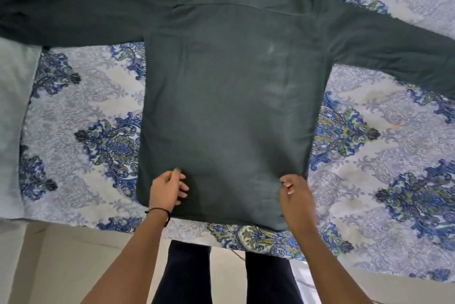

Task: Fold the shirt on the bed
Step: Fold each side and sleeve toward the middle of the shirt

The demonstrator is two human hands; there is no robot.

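A dark green long-sleeved shirt (226,97) lies flat and back-up on the bed, collar at the far end, both sleeves spread out to the sides. Its hem is nearest me. My left hand (166,189) rests on the lower left part of the shirt, thumb and fingers pinching a small bit of the cloth. My right hand (294,193) is at the lower right part near the side edge, fingers curled onto the fabric. Whether the right hand grips the cloth or only presses it is unclear.
The bed carries a pale sheet with blue floral medallions (394,180). A light grey cloth (12,107) lies along the left side. The bed's near edge runs just below the hem, with the beige floor (73,266) and my dark-trousered legs (187,274) beneath.
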